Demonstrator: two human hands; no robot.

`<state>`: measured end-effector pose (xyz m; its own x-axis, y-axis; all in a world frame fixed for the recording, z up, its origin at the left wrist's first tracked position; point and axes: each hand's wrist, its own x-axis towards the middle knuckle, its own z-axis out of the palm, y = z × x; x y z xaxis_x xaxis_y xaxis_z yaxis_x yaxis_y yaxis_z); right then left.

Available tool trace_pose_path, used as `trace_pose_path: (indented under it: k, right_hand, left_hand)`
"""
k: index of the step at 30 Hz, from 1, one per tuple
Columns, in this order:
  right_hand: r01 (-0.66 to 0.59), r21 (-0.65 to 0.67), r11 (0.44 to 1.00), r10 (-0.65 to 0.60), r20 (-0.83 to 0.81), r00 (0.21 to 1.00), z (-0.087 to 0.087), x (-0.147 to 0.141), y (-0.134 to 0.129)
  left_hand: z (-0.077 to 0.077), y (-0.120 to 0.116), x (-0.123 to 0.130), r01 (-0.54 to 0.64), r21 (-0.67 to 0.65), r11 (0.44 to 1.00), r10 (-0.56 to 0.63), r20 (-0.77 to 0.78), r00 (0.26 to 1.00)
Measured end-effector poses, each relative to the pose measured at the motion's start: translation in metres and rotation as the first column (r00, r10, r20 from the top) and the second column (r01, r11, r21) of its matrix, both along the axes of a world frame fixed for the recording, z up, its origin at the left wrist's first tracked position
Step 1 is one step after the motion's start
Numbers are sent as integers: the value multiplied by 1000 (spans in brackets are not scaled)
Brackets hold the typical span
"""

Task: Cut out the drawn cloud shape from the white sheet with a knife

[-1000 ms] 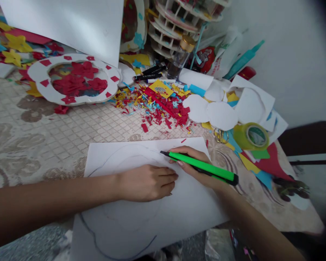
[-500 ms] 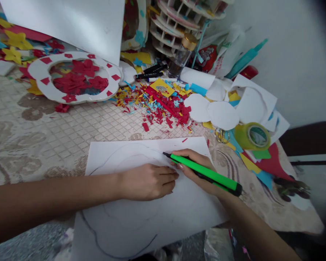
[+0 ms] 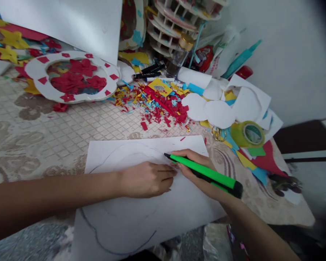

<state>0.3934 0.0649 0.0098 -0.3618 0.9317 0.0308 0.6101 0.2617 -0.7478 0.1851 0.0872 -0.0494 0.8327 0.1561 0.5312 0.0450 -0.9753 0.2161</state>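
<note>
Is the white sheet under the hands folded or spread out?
Spread out: the sheet lies open beneath the left hand, both far corners showing.

Green-and-black tool (image 3: 203, 171), white sheet (image 3: 179, 203)

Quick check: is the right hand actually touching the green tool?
Touching. The head view shows it: the right hand is closed around the green tool, with no gap between them.
</note>
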Motion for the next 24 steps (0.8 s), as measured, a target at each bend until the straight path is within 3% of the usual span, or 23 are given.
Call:
trace_pose_path:
  k: [7, 12, 15, 18, 24]
  right_hand:
    - [66, -24, 998, -67, -47, 997, -3, 0, -9]
    - [71, -35, 997, -73, -82, 994, -10, 2, -11]
    - [51, -40, 998, -55, -106, 993, -14, 5, -10]
    - [55, -30, 998, -58, -106, 993, -14, 4, -11]
    - [72, -16, 997, -73, -97, 993, -12, 4, -14]
  left_hand:
    - [-2, 1, 0, 5, 19, 1000, -5, -14, 1000]
    - [11, 4, -7, 20, 32, 999, -20, 10, 1000]
    - [20, 6, -19, -127, 34, 991, 128, -22, 992]
    - [18, 8, -29, -296, 38, 954, 297, -21, 955]
    - [-2, 9, -32, -331, 72, 941, 336, -65, 940]
